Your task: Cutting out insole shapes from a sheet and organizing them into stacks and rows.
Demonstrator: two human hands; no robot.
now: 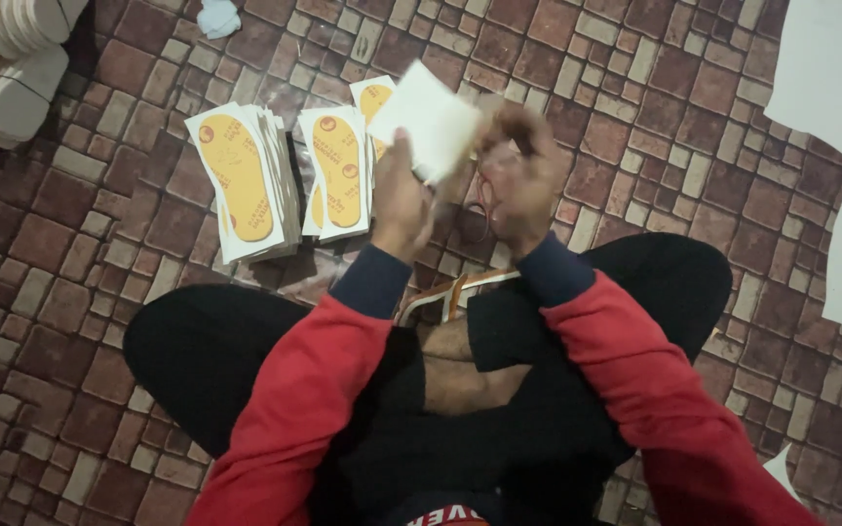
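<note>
From the head camera, a person sits cross-legged on a floor (694, 107) patterned like reddish-brown brick, both red sleeves with dark blue cuffs reaching forward. The left hand (400, 200) is closed around the lower edge of a white card (426, 119), which stands tilted above the floor, its blank side towards the camera. The right hand (516, 175) is blurred; its fingers curl close to the card's right edge, and I cannot tell whether they grip it. A thin red band (480, 209) shows just beside that hand.

Left of the hands, two stacks of white cards printed with orange sole shapes lie on the floor: the left stack (241, 180) and the nearer stack (339, 173), side by side. Large white sheets (835, 127) lie at the right edge, well apart. Pale stacked material (2, 68) fills the top left corner.
</note>
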